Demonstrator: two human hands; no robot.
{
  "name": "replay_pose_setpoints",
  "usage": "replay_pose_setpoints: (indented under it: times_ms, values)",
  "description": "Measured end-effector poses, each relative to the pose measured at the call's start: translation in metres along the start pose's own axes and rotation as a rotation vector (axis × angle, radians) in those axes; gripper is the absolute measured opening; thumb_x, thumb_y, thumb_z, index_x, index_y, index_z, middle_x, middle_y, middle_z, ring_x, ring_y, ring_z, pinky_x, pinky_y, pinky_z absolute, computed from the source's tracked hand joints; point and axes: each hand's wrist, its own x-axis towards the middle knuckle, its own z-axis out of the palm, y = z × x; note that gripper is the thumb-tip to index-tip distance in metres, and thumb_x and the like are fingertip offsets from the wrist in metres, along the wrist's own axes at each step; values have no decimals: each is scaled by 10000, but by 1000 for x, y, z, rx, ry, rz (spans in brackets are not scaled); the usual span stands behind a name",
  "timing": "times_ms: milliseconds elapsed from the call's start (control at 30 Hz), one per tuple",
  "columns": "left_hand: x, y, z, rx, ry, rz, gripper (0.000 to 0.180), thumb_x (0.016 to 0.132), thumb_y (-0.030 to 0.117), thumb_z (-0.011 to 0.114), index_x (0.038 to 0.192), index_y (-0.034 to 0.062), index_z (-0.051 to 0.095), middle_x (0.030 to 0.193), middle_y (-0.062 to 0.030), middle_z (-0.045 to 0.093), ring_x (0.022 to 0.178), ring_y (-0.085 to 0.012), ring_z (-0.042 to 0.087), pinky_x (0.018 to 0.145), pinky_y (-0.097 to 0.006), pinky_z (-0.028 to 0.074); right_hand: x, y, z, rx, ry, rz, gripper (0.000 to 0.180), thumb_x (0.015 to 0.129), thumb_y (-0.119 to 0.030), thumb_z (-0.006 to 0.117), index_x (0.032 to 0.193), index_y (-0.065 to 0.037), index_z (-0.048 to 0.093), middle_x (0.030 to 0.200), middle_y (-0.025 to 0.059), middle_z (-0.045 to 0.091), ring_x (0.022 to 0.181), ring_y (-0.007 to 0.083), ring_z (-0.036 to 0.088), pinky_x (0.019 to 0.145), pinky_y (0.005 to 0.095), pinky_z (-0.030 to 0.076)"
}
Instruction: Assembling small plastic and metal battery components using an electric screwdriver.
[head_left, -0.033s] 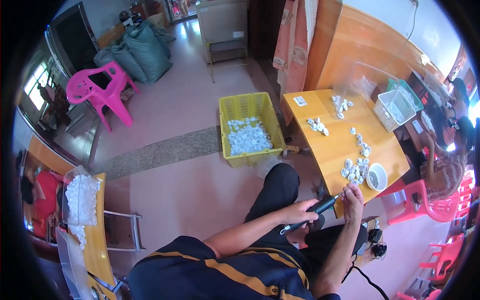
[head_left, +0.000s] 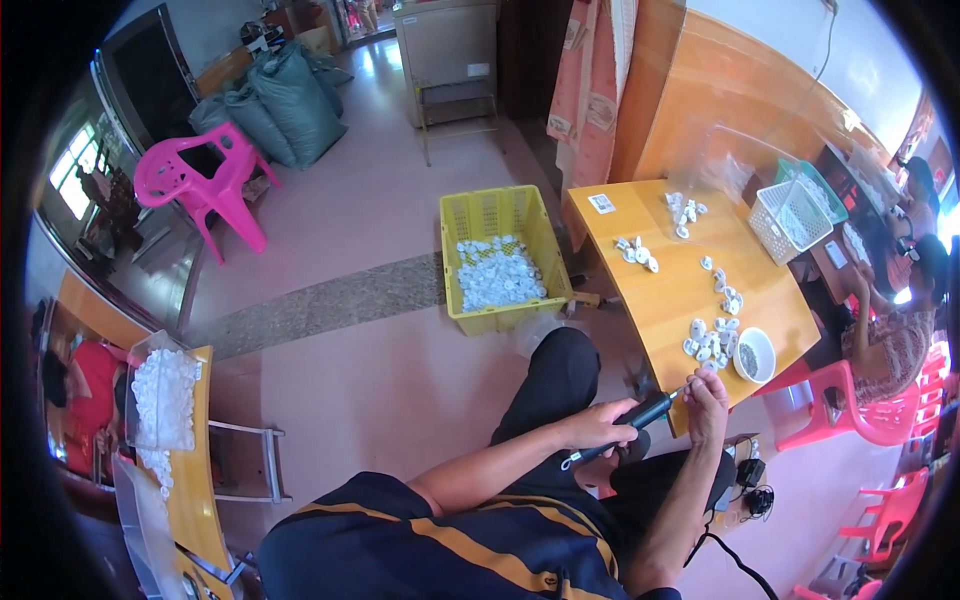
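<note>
Head view: nothing has shifted since the frame before, so the work holds steady. The left hand (head_left: 600, 425) grips one black corded driver (head_left: 640, 415). Its tip meets the right hand (head_left: 707, 395), which is pinched shut at the tabletop (head_left: 660, 300) edge; what it pinches I cannot tell. Four loose clusters of white caps (head_left: 708, 345) lie beside one white bowl (head_left: 755, 355). There is one white basket (head_left: 790, 215) and one yellow crate (head_left: 500, 215).

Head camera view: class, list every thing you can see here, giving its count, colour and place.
Crate: one, yellow, on floor, holds white parts.
Table: one, orange wood, right of crate.
White parts: many, scattered on table.
Bowl: one, white, table's near corner.
Basket: one, white mesh, table's far edge.
Chair: one, pink, far left.
Sacks: several, grey-green, far wall.
Left hand: grips black tool.
Right hand: at tool's tip.
</note>
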Motion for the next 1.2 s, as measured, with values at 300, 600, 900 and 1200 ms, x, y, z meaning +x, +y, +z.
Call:
replay_pose_setpoints:
  times_ms: [300,600,900,1200]
  values:
    - [2,-12,1,261,2,38,430,932,163,607,1326,35,489,913,-70,644,645,-116,626,616,-301,536,-1,-33,-13,-382,-114,91,162,881,4,682,1041,-20,681,870,66,718,739,116,646,689,241,515]
    - [6,-19,-2,57,-73,-13,367,947,134,600,1294,43,519,853,-14,606,617,-87,591,574,-251,506,-3,-34,-12,-452,-108,98,262,889,-48,709,1141,-3,652,923,42,696,799,114,644,708,251,516]
    - [10,-12,-4,-97,16,32,348,945,118,593,1262,4,509,834,-41,623,620,-120,621,593,-255,511,-11,-18,-15,-517,224,-358,233,939,-82,689,1157,-3,665,992,35,700,846,100,652,769,234,521]
    - [8,-14,-2,-67,76,45,319,937,161,605,1200,-1,524,813,-42,607,613,-109,617,594,-265,526,-23,-8,-2,-1472,341,-636,272,851,-63,700,1122,-84,705,1042,129,699,997,309,664,848,396,534]
